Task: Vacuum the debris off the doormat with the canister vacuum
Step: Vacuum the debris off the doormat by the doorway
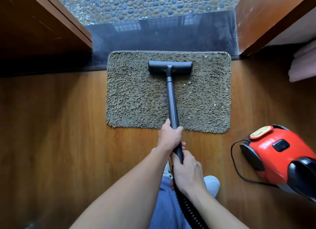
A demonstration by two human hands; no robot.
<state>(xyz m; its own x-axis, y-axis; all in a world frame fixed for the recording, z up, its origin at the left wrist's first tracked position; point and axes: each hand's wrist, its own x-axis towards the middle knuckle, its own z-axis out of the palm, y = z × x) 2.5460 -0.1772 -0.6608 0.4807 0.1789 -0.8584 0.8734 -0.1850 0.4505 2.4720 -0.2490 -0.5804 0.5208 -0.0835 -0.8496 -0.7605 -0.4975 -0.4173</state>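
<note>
A shaggy olive-brown doormat [136,98] lies on the wooden floor in front of the door sill. Small white bits of debris [215,105] dot its right half. The dark floor head [170,67] of the vacuum rests flat on the mat's far middle. Its grey wand [171,100] runs back toward me. My left hand [169,136] grips the wand just past the mat's near edge. My right hand [187,172] grips the black handle end right behind it, where the ribbed hose [188,210] begins. The red canister vacuum [275,157] sits on the floor at the right.
A black power cord [235,162] loops on the floor left of the canister. Wooden door frames [75,21] stand at both sides, with a dark stone sill [171,35] and pebble paving beyond. My white shoe [212,184] is near the hose. Pink fabric [302,64] lies at right.
</note>
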